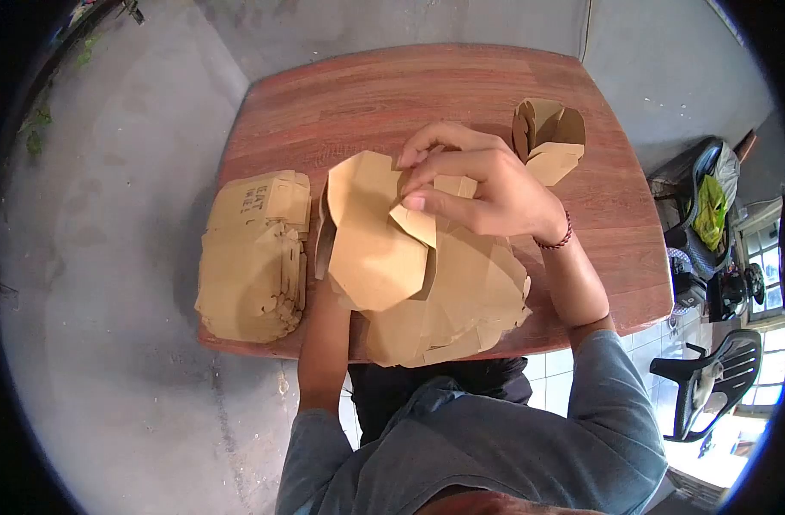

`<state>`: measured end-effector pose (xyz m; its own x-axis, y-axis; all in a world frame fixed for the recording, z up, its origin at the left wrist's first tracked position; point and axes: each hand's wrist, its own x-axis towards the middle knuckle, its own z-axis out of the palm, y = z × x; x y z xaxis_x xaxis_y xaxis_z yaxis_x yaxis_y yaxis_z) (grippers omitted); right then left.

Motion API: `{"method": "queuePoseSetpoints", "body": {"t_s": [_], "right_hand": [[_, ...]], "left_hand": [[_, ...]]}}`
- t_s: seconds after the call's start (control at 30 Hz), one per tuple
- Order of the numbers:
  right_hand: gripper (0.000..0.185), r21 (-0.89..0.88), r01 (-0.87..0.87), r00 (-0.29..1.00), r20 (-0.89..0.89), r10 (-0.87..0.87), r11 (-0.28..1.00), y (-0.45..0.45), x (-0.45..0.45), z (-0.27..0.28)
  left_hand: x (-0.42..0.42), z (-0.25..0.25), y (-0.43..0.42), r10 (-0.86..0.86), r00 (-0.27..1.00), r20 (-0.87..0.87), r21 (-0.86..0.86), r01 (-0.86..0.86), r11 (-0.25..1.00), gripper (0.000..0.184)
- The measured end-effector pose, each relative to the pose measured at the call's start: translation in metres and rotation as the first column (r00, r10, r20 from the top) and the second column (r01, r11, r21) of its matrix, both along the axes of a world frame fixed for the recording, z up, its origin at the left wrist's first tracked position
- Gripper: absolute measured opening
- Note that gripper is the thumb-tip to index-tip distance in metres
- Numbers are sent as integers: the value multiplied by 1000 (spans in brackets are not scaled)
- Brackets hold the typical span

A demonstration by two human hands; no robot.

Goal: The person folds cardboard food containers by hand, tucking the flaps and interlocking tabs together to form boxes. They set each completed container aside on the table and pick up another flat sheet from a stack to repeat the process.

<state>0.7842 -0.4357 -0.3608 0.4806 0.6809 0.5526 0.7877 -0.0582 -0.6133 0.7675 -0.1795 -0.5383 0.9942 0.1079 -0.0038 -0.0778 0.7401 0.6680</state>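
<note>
A partly folded brown cardboard box (377, 249) is tilted up over the near side of the table. My right hand (474, 182) is closed on its upper right edge, thumb and fingers pinching a small flap. Behind the box's lower left side, my left forearm (324, 352) reaches up, and the box hides my left hand and its fingers. Under and to the right of this box lie flat cardboard blanks (470, 300), overlapping at the table's near edge.
On the left of the wooden table (350, 103) sits a thick stack of flat cardboard pieces (247, 266), the top one with dark lettering. An open folded cardboard box (551, 142) stands at the far right. Beyond the table are a black plastic chair (710, 382) and a bright green bag (710, 210).
</note>
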Motion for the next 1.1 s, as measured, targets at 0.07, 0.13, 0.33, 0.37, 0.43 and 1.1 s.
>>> {"method": "queuePoseSetpoints", "body": {"t_s": [0.07, 0.13, 0.33, 0.37, 0.43, 1.1], "right_hand": [[13, -4, 21, 1000, -18, -21, 1000, 1, 0, 1], [12, -9, 42, 998, -36, -42, 999, 0, 1, 1], [16, -43, 106, 994, -14, -106, 993, -8, 3, 7], [17, -33, 128, 992, 11, -128, 991, -8, 4, 6], [18, -21, 152, 988, 37, -151, 988, -8, 6, 3], [15, 21, 184, 922, 342, -180, 983, 14, 6, -18]], "left_hand": [[0, 0, 1, 1, 1000, -7, 54, 0, 999, 53], [1, 1, 3, 1, 1000, -14, 108, 1, 994, 53], [1, 8, 4, 12, 999, -37, 261, -2, 965, 53], [0, 12, 4, 15, 999, -39, 286, -4, 958, 53], [-2, 30, 1, 13, 1000, -12, 222, -10, 975, 52], [-14, 38, -24, -144, 916, 375, 83, 121, 989, 48]]}}
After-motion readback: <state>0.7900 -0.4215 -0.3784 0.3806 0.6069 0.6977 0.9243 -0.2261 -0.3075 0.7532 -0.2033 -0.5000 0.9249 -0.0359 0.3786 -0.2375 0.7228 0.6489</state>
